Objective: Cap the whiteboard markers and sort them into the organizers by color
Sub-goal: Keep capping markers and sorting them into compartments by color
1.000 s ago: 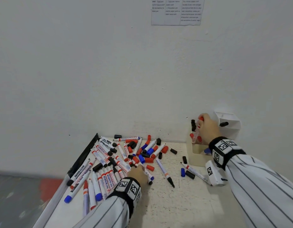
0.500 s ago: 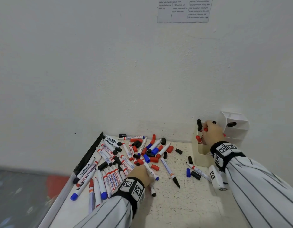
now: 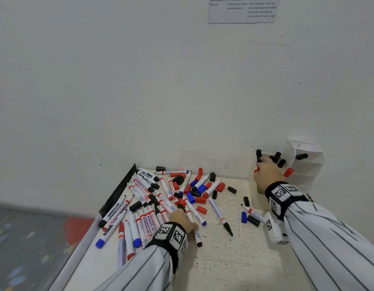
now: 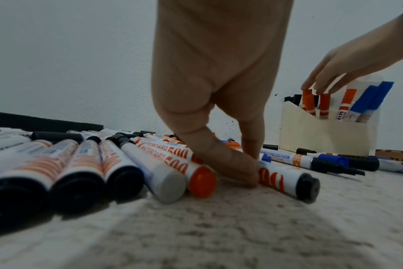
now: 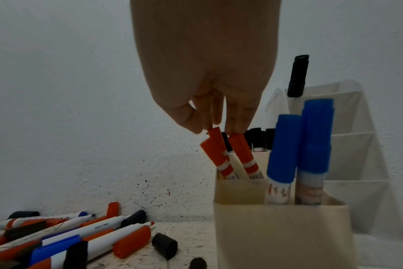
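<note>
My left hand (image 3: 189, 225) lies at the near edge of the marker pile (image 3: 160, 196). Its thumb and a finger (image 4: 253, 169) pinch a white marker with a black end (image 4: 285, 179) that lies flat on the table. My right hand (image 3: 263, 166) reaches down into the cream pen holder (image 3: 257, 185). Its straight fingertips (image 5: 236, 130) touch the tops of the red-capped markers (image 5: 242, 151) standing in one compartment. Blue-capped markers (image 5: 285, 145) stand in the front compartment and black ones (image 3: 276, 156) at the back.
A white tiered organizer (image 3: 308, 162) stands behind the holder against the wall. Loose red, black and blue caps (image 3: 250, 219) and uncapped markers are scattered between the pile and the holder. A black strip (image 3: 118, 190) runs along the table's left edge.
My right hand has lowered a red marker into the holder and now rests on the red caps. My left hand has drawn a black-ended marker toward me out of the pile.
</note>
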{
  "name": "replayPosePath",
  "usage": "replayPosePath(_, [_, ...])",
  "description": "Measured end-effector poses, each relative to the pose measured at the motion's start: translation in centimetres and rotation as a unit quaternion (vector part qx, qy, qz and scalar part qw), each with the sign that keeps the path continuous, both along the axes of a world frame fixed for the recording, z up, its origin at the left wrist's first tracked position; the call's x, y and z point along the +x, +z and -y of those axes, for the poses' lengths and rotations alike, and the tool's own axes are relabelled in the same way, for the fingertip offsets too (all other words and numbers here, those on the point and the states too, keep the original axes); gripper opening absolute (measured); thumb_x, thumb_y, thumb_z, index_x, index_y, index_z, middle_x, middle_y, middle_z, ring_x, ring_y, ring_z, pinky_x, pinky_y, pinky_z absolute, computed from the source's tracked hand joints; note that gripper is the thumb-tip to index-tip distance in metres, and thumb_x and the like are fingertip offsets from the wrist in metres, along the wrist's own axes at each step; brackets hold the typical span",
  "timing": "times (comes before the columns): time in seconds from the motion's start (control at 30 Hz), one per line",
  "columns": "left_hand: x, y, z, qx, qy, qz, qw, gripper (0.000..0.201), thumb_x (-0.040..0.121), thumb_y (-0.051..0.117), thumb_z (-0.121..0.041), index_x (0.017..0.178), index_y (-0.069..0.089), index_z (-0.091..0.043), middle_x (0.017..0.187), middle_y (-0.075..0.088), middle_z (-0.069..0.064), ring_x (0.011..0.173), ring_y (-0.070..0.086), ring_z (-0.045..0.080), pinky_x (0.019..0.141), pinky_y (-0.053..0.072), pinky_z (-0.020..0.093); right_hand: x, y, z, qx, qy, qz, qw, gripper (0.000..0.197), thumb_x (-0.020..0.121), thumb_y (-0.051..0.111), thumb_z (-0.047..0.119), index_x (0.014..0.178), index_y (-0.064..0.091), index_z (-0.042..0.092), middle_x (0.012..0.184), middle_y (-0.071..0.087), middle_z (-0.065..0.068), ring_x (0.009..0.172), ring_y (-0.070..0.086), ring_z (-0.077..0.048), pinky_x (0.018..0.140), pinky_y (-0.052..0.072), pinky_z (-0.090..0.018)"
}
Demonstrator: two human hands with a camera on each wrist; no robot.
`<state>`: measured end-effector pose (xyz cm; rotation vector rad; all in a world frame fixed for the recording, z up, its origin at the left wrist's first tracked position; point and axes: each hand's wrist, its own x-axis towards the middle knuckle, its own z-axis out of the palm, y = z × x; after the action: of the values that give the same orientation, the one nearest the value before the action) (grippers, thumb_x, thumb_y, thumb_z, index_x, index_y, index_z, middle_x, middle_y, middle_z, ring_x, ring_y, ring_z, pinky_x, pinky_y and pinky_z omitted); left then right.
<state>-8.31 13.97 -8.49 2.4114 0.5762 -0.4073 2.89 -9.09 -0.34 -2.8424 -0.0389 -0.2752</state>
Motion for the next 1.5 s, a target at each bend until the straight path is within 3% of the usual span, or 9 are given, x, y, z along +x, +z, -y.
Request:
replayPosePath(0.17, [-0.1, 0.2, -0.1, -0.026, 0.025, -0.017, 0.999, 0.041, 0.081, 0.069, -0.028, 0.113, 0.051, -0.009, 0.095, 0.051, 0.002, 0.092, 0.053, 0.015, 0.081, 0.047, 0.023, -0.7, 0.0, -0.3, -0.016, 0.026, -0.047, 0.998, 0.056, 0.090, 0.042, 0.007, 0.144, 0.026, 0.010, 0.151, 0.026, -0.009, 0.134, 0.032, -0.027, 0.106, 0.031, -0.036])
replayPosePath(0.4, [-0.7, 0.7, -0.2, -0.032, 0.013, -0.001, 0.999, 0.035, 0.081, 0.065, -0.033, 0.107, 0.055, -0.012, 0.085, 0.052, -0.001, 0.088, 0.053, 0.015, 0.069, 0.042, 0.022, -1.1, 0.4, -0.6, -0.011, 0.029, -0.035, 0.999, 0.047, 0.089, 0.045, 0.010, 0.136, 0.040, 0.009, 0.147, 0.031, -0.009, 0.132, 0.033, -0.027, 0.106, 0.032, -0.037])
replayPosePath(0.5, [-1.0, 1.0, -0.2, -0.052, 0.019, 0.016, 0.998, 0.024, 0.084, 0.061, -0.032, 0.099, 0.053, -0.014, 0.077, 0.050, -0.002, 0.081, 0.052, 0.014, 0.060, 0.039, 0.019, -1.9, 0.6, -1.4, 0.039, 0.051, 0.052, 0.997, 0.027, 0.089, 0.047, 0.010, 0.115, 0.056, 0.008, 0.119, 0.054, -0.012, 0.110, 0.048, -0.026, 0.089, 0.041, -0.034])
replayPosePath(0.6, [-1.3, 1.4, -0.1, -0.080, 0.027, 0.041, 0.996, 0.021, 0.087, 0.056, -0.032, 0.097, 0.053, -0.013, 0.075, 0.049, -0.002, 0.068, 0.049, 0.008, 0.053, 0.034, 0.018, -2.6, 0.4, -2.6, 0.047, 0.091, -0.026, 0.994, 0.018, 0.090, 0.046, 0.012, 0.102, 0.059, 0.008, 0.099, 0.062, -0.010, 0.086, 0.055, -0.021, 0.068, 0.043, -0.024])
replayPosePath(0.87, [-2.1, 1.5, -0.7, -0.096, 0.045, 0.085, 0.991, 0.013, 0.089, 0.054, -0.026, 0.081, 0.048, -0.018, 0.079, 0.049, -0.002, 0.084, 0.049, 0.016, 0.071, 0.039, 0.024, -3.8, -4.7, -2.8, -0.171, 0.045, -0.249, 0.952, 0.037, 0.094, 0.044, 0.017, 0.128, 0.046, 0.004, 0.130, 0.054, -0.010, 0.118, 0.053, -0.023, 0.095, 0.043, -0.028])
replayPosePath(1.0, [-2.3, 1.4, -1.0, -0.095, 0.050, 0.085, 0.991, 0.014, 0.089, 0.053, -0.026, 0.095, 0.049, -0.013, 0.090, 0.051, 0.002, 0.086, 0.049, 0.016, 0.069, 0.038, 0.023, -4.4, -6.9, -2.2, -0.144, 0.013, -0.250, 0.957, 0.052, 0.093, 0.048, 0.015, 0.140, 0.030, 0.003, 0.132, 0.051, -0.012, 0.119, 0.052, -0.023, 0.096, 0.042, -0.027])
replayPosePath(1.13, [-2.3, 1.4, -0.8, -0.107, 0.048, 0.077, 0.990, 0.015, 0.088, 0.053, -0.027, 0.094, 0.050, -0.013, 0.079, 0.049, -0.002, 0.083, 0.050, 0.015, 0.058, 0.037, 0.020, -4.3, -8.0, -2.0, -0.133, 0.025, -0.240, 0.961, 0.036, 0.093, 0.048, 0.018, 0.127, 0.048, 0.007, 0.121, 0.058, -0.009, 0.110, 0.056, -0.023, 0.092, 0.047, -0.030])
replayPosePath(1.37, [-2.3, 1.3, -0.1, -0.111, 0.046, 0.080, 0.990, 0.022, 0.087, 0.054, -0.025, 0.071, 0.040, -0.024, 0.074, 0.044, -0.006, 0.086, 0.050, 0.016, 0.067, 0.041, 0.023, -3.7, -7.7, -2.5, 0.123, 0.065, -0.098, 0.985, 0.013, 0.090, 0.049, 0.006, 0.102, 0.054, 0.008, 0.096, 0.058, -0.014, 0.081, 0.050, -0.021, 0.075, 0.045, -0.031])
replayPosePath(1.5, [-2.3, 1.3, 0.0, -0.120, 0.047, 0.080, 0.988, 0.023, 0.087, 0.054, -0.025, 0.070, 0.039, -0.025, 0.073, 0.043, -0.007, 0.085, 0.049, 0.015, 0.058, 0.037, 0.018, -3.8, -7.7, -3.4, 0.132, 0.127, -0.156, 0.971, 0.040, 0.092, 0.046, 0.007, 0.131, 0.050, 0.014, 0.128, 0.054, -0.012, 0.113, 0.052, -0.024, 0.096, 0.040, -0.029])
